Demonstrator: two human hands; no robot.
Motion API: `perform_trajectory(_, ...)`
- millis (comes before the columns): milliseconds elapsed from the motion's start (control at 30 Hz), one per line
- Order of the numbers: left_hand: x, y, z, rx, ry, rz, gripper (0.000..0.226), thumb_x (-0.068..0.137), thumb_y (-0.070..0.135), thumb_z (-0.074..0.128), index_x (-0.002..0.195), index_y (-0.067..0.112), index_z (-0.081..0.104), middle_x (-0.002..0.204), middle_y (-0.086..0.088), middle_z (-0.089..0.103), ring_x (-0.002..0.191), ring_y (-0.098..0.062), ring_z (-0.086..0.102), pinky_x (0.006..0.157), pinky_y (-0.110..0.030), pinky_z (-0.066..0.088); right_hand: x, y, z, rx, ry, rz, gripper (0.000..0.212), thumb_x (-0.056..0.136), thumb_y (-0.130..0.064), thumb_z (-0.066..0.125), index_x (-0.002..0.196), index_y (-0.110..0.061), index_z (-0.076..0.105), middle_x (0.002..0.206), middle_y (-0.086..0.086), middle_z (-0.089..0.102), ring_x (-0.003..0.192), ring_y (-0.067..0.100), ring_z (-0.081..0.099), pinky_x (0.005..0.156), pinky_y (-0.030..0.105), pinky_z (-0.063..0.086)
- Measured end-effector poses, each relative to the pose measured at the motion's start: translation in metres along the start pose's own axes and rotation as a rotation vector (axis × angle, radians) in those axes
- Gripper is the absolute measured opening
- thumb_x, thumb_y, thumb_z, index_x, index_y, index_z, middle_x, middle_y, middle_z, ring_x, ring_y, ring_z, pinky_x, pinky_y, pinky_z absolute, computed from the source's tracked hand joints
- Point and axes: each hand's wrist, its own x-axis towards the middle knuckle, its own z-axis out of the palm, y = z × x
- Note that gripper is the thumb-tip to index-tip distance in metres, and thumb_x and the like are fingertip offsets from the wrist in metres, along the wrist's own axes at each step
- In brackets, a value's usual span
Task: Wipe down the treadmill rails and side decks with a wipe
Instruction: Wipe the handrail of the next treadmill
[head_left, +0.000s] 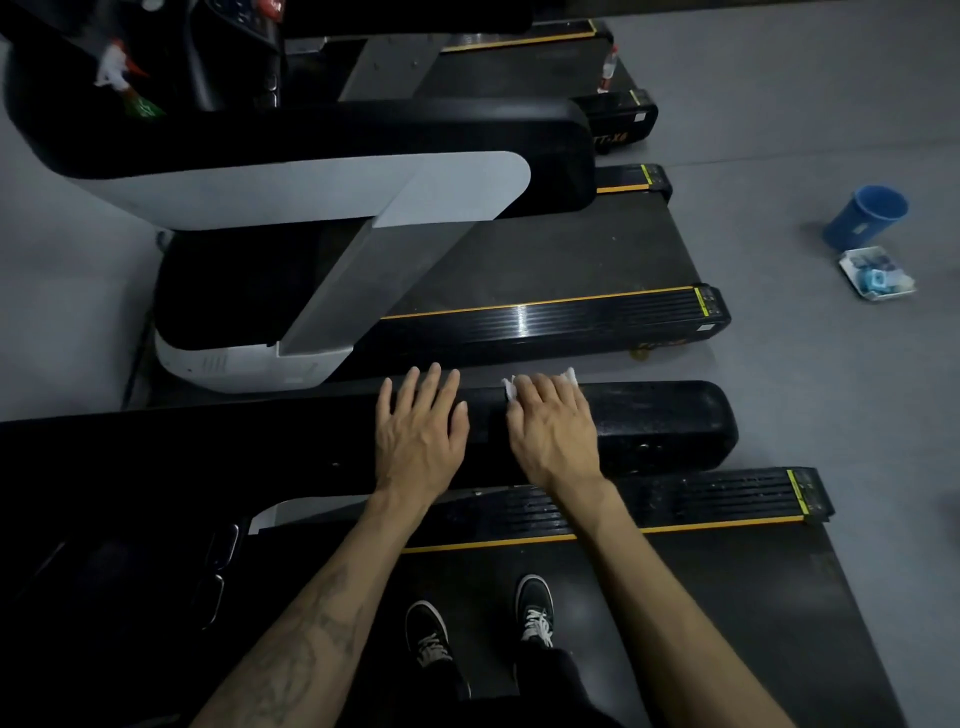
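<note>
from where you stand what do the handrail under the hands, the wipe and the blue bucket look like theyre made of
Handrail: seemingly black plastic or a rubbery coating, semi-matte, with faint speckled sheen along its rounded end.
Wipe: thin white paper or nonwoven cloth, judging by the crumpled corners poking out beyond the right hand pressing it flat.
Blue bucket: probably moulded plastic, uniform colour, dull finish, ribbed rim.

Perhaps three treadmills (519, 249), two hands (421, 431), one wipe (540, 382).

Both forearms reach forward, palms down. The left hand (421, 431) lies flat with fingers (434, 384) spread; the right hand (553, 428) lies flat, fingers straight and together.
</note>
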Motion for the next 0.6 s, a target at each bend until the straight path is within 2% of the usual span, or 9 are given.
perform_trajectory(100,0.001,0.001,0.000,-0.002,-0.010,-0.002,0.058,0.107,0.046,0.024,0.148,0.018,0.054,0.153,-0.007,0.053,0.145,-0.029,0.044,0.122,-0.055,0.028,-0.008,-0.007,0.006,0.036,0.000,-0.071,0.065,0.102,-0.040,0.010,0.152,-0.012,0.041,0.147,0.010,0.048,0.142,0.029,0.039,0.128,0.045,0.014)
perform_trajectory(200,0.000,-0.001,-0.001,-0.004,-0.024,0.005,0.059,0.107,0.047,0.022,0.150,0.019,0.052,0.154,-0.006,0.051,0.147,-0.028,0.043,0.122,-0.055,0.027,-0.001,0.002,0.008,0.027,-0.048,-0.184,0.065,0.104,-0.043,0.005,0.158,-0.020,0.035,0.152,0.005,0.045,0.148,0.027,0.033,0.128,0.046,0.015)
perform_trajectory(267,0.000,-0.001,-0.001,-0.005,-0.028,0.011,0.060,0.107,0.047,0.021,0.151,0.019,0.051,0.155,-0.006,0.051,0.147,-0.028,0.042,0.122,-0.055,0.026,0.002,0.012,0.007,0.014,-0.042,-0.173,0.067,0.104,-0.044,0.000,0.160,-0.025,0.031,0.157,0.002,0.042,0.151,0.026,0.029,0.128,0.046,0.012)
perform_trajectory(367,-0.001,-0.002,-0.001,-0.008,-0.028,0.020,0.060,0.107,0.048,0.021,0.151,0.019,0.050,0.155,-0.006,0.050,0.147,-0.028,0.042,0.123,-0.055,0.026,-0.012,0.013,0.011,0.010,0.034,-0.075,0.063,0.107,-0.043,0.006,0.162,-0.019,0.027,0.162,0.005,0.038,0.154,0.028,0.025,0.129,0.045,0.011)
perform_trajectory(500,-0.001,-0.001,-0.001,-0.013,-0.034,0.010,0.060,0.107,0.048,0.022,0.151,0.019,0.050,0.155,-0.007,0.051,0.147,-0.029,0.042,0.123,-0.055,0.026,-0.039,-0.009,0.027,0.069,0.071,-0.018,0.065,0.107,-0.045,0.014,0.165,-0.015,0.013,0.171,0.012,0.005,0.159,0.028,0.001,0.129,0.047,0.003)
perform_trajectory(600,-0.001,-0.001,-0.001,-0.019,-0.035,0.015,0.060,0.107,0.048,0.022,0.151,0.018,0.051,0.155,-0.008,0.050,0.147,-0.030,0.042,0.122,-0.056,0.026,-0.029,-0.009,0.029,0.046,0.055,-0.107,0.062,0.107,-0.045,0.014,0.165,-0.023,0.015,0.172,0.007,0.010,0.159,0.026,0.003,0.129,0.050,0.007)
